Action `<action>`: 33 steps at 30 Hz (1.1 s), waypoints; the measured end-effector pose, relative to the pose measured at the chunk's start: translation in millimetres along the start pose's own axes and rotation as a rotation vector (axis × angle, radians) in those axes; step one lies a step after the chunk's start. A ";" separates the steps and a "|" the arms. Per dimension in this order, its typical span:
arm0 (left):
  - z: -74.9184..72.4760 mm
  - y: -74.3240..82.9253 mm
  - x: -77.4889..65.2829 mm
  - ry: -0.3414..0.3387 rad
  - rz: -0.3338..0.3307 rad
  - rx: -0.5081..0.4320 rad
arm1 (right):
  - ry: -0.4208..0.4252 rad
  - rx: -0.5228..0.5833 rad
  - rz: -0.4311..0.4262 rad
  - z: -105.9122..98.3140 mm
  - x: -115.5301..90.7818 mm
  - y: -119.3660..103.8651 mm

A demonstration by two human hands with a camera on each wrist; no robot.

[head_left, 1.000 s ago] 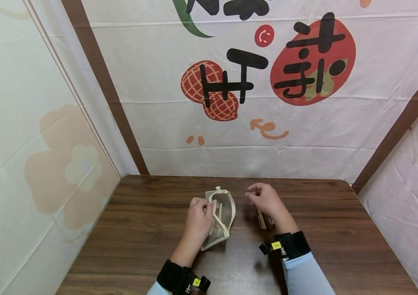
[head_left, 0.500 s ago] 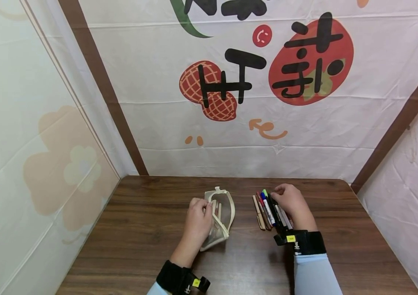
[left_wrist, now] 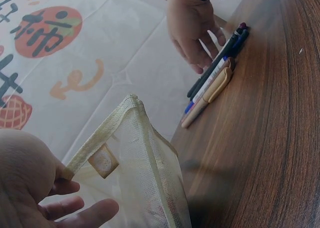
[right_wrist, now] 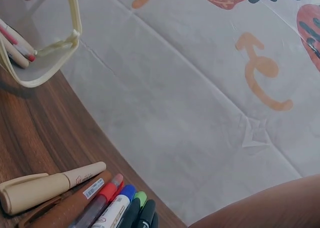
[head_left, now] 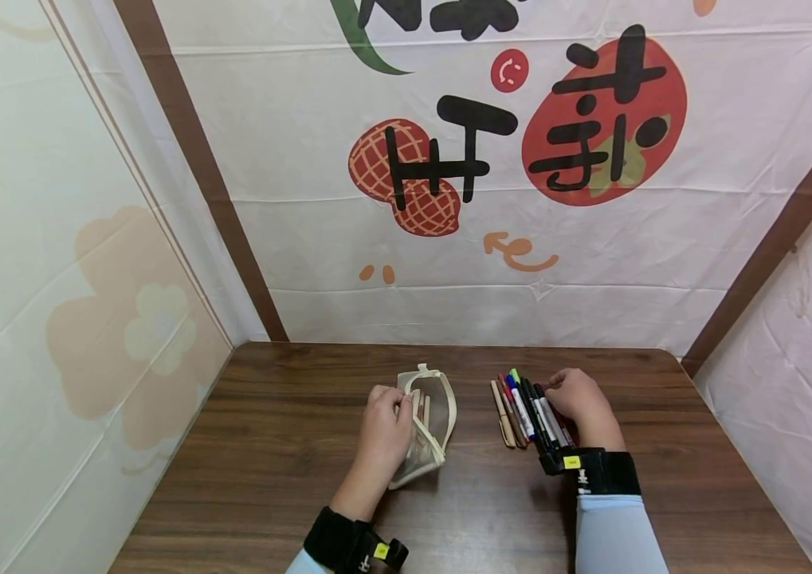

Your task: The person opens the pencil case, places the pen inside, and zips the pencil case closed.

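My left hand [head_left: 386, 422] pinches the rim of a cream mesh pencil case [head_left: 452, 402], whose mouth gapes; a few pens [right_wrist: 17, 50] show inside it in the right wrist view. To the right, several pens and markers lie side by side on the table, from a beige pen [head_left: 502, 414] and a brown pen [right_wrist: 67, 205] to a blue-capped marker [right_wrist: 117, 208] and black ones. At the right end of this row is my right hand [head_left: 585, 402], fingertips close to the black markers [head_left: 547, 410]. In the left wrist view its fingers hang loosely bent with gaps between them.
The wooden table [head_left: 269, 446] has its far edge against a white printed curtain [head_left: 334, 311]. Another curtain [head_left: 90, 239] hangs along the left side. Table surface lies between the pencil case and the row of pens.
My right hand has moved right across the row of pens, from its left end to its right end, uncovering the pens. My left hand and the pencil case have stayed put.
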State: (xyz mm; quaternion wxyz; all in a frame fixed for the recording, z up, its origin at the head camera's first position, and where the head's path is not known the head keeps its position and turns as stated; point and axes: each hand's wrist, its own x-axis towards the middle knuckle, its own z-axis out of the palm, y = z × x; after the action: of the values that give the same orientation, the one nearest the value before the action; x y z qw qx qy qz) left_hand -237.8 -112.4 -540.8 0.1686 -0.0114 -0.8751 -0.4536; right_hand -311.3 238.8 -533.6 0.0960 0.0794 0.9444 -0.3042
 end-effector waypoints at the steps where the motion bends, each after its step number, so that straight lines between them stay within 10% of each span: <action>1: 0.2 0.0 -0.1 0.002 0.002 0.000 | 0.000 -0.005 0.000 0.5 0.7 1.1; 33: 1.7 -0.5 -0.5 0.019 0.022 -0.006 | -0.012 0.007 0.015 6.5 0.4 3.8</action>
State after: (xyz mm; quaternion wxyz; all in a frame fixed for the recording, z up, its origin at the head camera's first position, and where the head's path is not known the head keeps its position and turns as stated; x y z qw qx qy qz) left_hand -238.0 -111.2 -542.4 0.1819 -0.0175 -0.8719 -0.4543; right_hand -310.0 238.1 -541.0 0.1036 0.0850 0.9422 -0.3072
